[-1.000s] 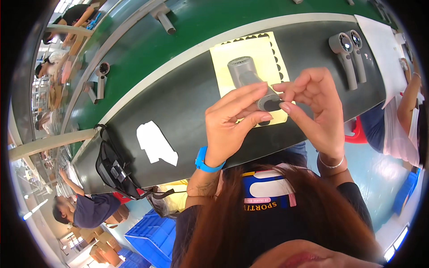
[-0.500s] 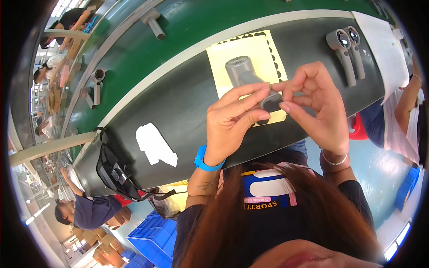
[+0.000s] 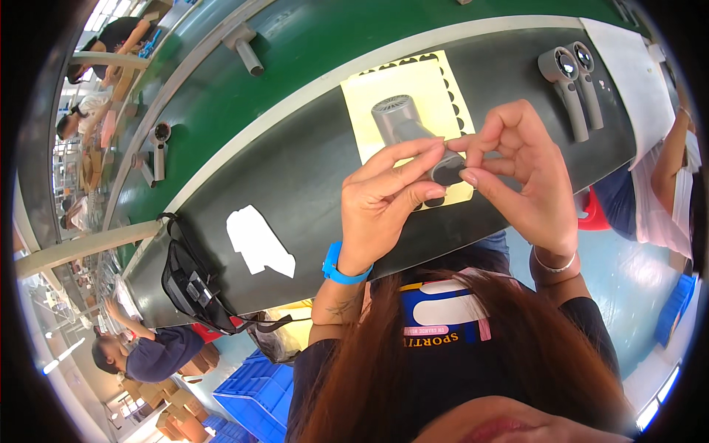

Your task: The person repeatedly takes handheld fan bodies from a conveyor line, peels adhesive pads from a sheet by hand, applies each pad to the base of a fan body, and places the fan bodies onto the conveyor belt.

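Observation:
A grey handheld fan lies over yellow sheets, its slotted head pointing away from me. Its body runs back toward my left hand, whose fingers and thumb are closed around the near grey end. On that end shows a round black disc, facing me. My right hand pinches at the disc's right edge with thumb and forefinger, the other fingers curled. Fingers hide the middle of the fan. Beneath, the yellow sheet carries black round stickers along its edges.
Two grey fans lie at the right of the dark table. A white paper piece and a black bag lie left. Beyond the pale rail, more fans rest on a green belt. Co-workers sit at both sides.
Fans on the green belt have shifted slightly toward the near left. The black disc looks turned a little more toward me. My hands have hardly moved. A co-worker at left has leaned lower.

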